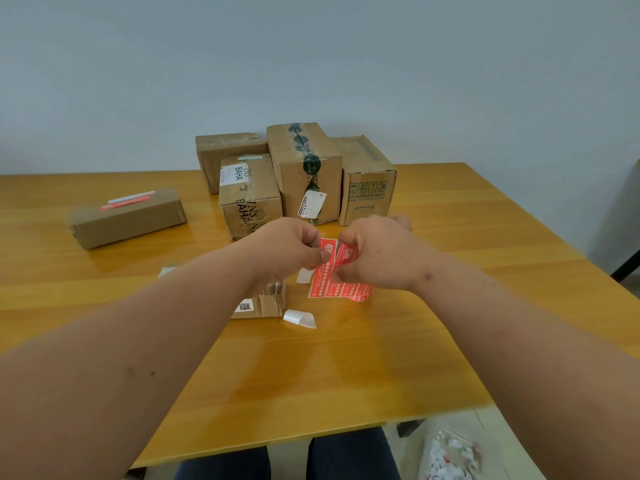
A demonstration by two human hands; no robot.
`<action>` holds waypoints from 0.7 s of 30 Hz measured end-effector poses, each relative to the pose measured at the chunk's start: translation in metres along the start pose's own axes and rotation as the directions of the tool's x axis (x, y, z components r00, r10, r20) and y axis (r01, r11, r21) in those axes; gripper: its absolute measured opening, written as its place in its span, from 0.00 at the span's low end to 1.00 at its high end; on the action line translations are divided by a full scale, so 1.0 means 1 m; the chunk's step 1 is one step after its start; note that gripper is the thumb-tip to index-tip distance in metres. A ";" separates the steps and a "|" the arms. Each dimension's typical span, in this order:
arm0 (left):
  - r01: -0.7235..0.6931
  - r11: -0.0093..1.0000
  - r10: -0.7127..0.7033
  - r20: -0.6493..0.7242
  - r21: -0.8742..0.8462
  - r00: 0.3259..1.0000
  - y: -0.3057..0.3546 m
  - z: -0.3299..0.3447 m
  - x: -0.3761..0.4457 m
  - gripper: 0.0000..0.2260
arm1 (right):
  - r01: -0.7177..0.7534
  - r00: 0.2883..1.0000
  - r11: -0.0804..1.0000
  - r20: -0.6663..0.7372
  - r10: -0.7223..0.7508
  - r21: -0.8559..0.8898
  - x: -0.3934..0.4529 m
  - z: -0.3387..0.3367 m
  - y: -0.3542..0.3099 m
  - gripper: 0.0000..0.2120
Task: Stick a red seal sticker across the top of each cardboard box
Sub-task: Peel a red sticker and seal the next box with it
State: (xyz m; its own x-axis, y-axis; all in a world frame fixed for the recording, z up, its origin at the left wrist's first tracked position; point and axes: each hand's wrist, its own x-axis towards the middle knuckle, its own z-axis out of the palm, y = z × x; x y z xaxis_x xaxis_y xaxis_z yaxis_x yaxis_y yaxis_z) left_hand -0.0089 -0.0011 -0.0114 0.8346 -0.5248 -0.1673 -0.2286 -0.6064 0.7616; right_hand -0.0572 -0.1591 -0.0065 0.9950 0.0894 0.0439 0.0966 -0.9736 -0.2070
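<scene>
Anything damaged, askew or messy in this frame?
Yes. The small box under the left hand has a crumpled, torn end, and peeled white backing scraps lie loose on the table.

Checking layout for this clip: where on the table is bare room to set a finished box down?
The wooden table is bare right of the right hand, and along the near edge. Also between the long flat sealed cardboard box and the left forearm. The cluster of four upright cardboard boxes crowds the middle back.
</scene>
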 end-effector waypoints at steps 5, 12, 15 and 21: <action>-0.026 0.998 0.027 0.020 -0.054 0.999 0.001 -0.004 -0.003 0.03 | -0.033 0.998 0.999 0.060 0.032 0.008 0.000 -0.003 0.001 0.14; -0.036 0.995 0.033 0.043 0.089 0.999 0.006 0.001 -0.005 0.10 | -0.047 0.997 0.997 0.059 0.044 0.055 0.000 0.001 0.001 0.10; -0.032 0.992 0.029 0.030 0.121 0.999 0.007 0.004 -0.003 0.08 | -0.024 0.999 0.999 0.037 0.023 0.033 0.000 0.002 0.001 0.14; 0.000 1.000 0.000 0.026 0.009 1.000 0.002 0.002 -0.001 0.12 | 0.018 0.999 1.000 -0.040 -0.017 0.026 0.000 0.004 0.005 0.13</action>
State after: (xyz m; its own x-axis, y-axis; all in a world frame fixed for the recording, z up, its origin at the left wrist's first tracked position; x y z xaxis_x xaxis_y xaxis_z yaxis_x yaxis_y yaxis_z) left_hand -0.0109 -0.0034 -0.0106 0.8213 -0.5400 -0.1840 -0.2331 -0.6120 0.7557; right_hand -0.0565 -0.1627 -0.0112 0.9915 0.0972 0.0865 0.1149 -0.9661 -0.2313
